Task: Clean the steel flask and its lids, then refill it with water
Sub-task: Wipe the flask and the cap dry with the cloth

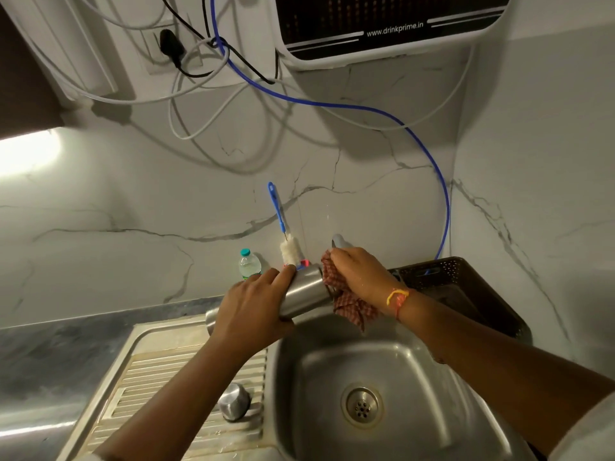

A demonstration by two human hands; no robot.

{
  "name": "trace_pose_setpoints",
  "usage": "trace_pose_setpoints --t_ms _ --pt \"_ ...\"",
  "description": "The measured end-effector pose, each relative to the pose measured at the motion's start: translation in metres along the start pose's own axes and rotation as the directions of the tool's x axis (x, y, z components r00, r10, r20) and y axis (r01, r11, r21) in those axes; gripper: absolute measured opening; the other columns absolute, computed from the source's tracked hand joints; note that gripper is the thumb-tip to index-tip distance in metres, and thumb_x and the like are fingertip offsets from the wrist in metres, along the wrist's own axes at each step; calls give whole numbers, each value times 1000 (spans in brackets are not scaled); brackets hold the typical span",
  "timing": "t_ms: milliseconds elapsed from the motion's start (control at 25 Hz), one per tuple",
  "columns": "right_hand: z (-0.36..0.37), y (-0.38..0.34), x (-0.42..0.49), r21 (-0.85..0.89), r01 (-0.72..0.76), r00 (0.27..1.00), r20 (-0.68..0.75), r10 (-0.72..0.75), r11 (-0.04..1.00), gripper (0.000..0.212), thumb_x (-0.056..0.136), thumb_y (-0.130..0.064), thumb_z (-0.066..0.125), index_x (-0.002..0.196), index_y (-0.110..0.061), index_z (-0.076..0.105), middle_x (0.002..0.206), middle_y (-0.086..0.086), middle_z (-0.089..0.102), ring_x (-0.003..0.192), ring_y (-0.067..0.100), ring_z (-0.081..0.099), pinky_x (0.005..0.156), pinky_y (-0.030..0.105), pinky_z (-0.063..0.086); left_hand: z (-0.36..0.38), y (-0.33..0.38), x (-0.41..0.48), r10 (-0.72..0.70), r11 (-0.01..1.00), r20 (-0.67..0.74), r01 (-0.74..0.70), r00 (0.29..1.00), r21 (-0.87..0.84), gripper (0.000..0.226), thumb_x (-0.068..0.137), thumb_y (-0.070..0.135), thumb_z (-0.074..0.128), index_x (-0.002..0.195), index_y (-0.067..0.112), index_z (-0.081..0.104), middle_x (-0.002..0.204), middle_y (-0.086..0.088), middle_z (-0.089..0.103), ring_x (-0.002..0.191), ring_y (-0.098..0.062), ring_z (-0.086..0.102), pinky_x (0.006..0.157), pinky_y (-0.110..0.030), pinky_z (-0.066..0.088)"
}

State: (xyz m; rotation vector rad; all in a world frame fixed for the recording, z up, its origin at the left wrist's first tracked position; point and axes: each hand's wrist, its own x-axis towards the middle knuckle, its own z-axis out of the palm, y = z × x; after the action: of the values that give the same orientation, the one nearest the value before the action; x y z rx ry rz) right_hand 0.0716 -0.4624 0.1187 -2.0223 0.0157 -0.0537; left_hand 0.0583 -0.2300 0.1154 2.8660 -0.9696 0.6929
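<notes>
Steel flask (304,291): brushed metal body, held roughly level and tilted slightly up to the right, above the back rim of the sink (299,377); base end points left, mouth end points right. Left hand (253,307): wrapped round the flask's middle, fingers curled over the top and clamped on it. Right hand (362,274): fingers bunched round a red checked cloth (349,304), which is pressed against the flask's mouth end; the loose part of the cloth hangs below the wrist. Whether the cloth goes inside the mouth cannot be told. Thread bracelet (397,296): orange and yellow, on the right wrist. Lid (234,401): one steel cap, standing on the ribbed drainboard (159,377) just left of the basin, well apart from the flask. Bottle brush (289,249): blue handle, white head down, leaning on the marble wall behind the flask. Plastic bottle (249,263): small, teal cap, upright beside the brush. Tap (338,241): only its tip shows above the right hand. Basket (466,277): dark, perforated, on the counter right of the sink. Water purifier (382,24): wall-mounted above, with a blue tube (442,201) running down toward the basket.
</notes>
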Motion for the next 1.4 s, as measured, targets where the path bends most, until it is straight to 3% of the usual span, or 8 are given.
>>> trace_pose_setpoints --t_ms 240,520,640,800,1000,1120,1240,1400 --pt "5 1 -5 522 -150 988 115 104 840 83 91 -62 54 157 -33 12 119 5 65 103 23 70 89 39 57 10 -10 -1 -75 977 28 79 997 -198 84 70 46 83 141 34 40 119 11 62 97 -11 62 81 -27 53" --pt "-11 5 -6 463 -85 958 281 -55 883 117 72 -60 74 159 -27 3 133 2 57 113 13 64 91 28 54 13 -32 2 -54 820 244 182 968 -542 88 66 42 88 134 52 32 112 27 54 95 -3 63 76 -18 55" --pt "-23 5 -6 370 -127 933 359 -16 920 100 89 -30 72 158 -28 -1 116 -13 57 97 4 68 81 19 55 18 -27 -1 -44 930 101 78 994 -360 85 67 47 84 138 43 38 114 20 58 93 -5 61 80 -23 54" --pt "-19 11 -11 404 -394 878 430 209 826 65 88 -30 73 144 -12 47 104 12 74 92 25 73 85 37 59 21 -19 6 96 994 -229 -83 969 67 83 63 39 90 133 25 48 108 -2 70 87 -23 67 79 -42 57" --pt "-12 21 -23 463 -604 773 539 334 649 49 83 -35 77 116 -1 68 82 9 71 66 19 67 66 30 58 33 -20 9 138 973 -182 -99 973 209 88 63 39 93 135 22 47 114 -9 68 94 -29 67 85 -49 57" --pt "-9 22 -19 288 -399 883 376 280 871 42 77 -39 81 108 -11 73 98 10 76 91 26 72 94 42 56 31 -25 12 38 999 69 -36 997 -29 87 69 45 87 142 33 41 123 4 65 105 -20 65 91 -40 54" --pt "-22 14 -21 -175 54 971 240 -11 983 30 86 -44 70 103 -20 68 96 2 73 90 17 69 85 33 55 24 -31 18 43 954 401 82 915 -288 86 72 45 84 141 48 33 125 18 56 109 -8 59 95 -27 50" --pt "-37 10 -24 -610 691 679 365 -637 388 18 91 -32 65 102 -18 64 95 1 69 75 12 61 68 30 56 18 -32 21 172 825 638 244 751 -510 81 75 31 88 132 49 33 121 22 54 108 -2 57 93 -22 51"
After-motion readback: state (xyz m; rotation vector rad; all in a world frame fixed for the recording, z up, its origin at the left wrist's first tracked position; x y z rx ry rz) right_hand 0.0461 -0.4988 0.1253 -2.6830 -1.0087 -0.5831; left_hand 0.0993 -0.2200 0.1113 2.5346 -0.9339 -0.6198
